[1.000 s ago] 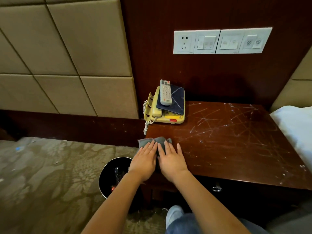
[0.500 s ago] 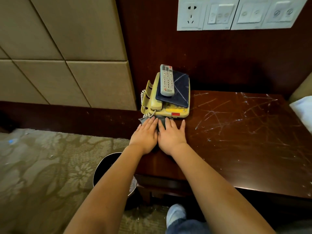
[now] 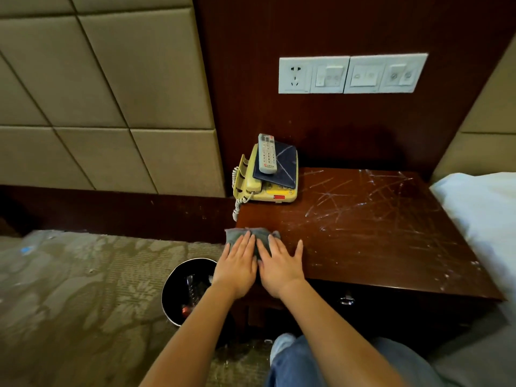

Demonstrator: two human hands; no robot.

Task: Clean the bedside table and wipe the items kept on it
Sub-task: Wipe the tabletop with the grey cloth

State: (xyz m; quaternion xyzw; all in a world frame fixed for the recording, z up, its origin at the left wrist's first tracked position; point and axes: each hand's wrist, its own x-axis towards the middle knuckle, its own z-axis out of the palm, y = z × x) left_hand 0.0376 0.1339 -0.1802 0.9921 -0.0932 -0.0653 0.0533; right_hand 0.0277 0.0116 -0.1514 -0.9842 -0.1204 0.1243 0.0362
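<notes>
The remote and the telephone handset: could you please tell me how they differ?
The remote is grey-white with rows of buttons; the handset is plain yellow. The remote lies loose on a dark blue folder; the handset sits on the telephone, joined by a coiled cord. Both are slim and elongated.

Blocked at the back left corner of the table [image 3: 363, 247] by a telephone [image 3: 268, 192] bearing a folder [image 3: 283, 170] and remote [image 3: 267, 155]. Open across the scratched middle and right, up to the wall [image 3: 335, 129] behind and bedding [image 3: 480, 213] alongside. Hemmed off the left edge by a bin [image 3: 178, 280].
</notes>
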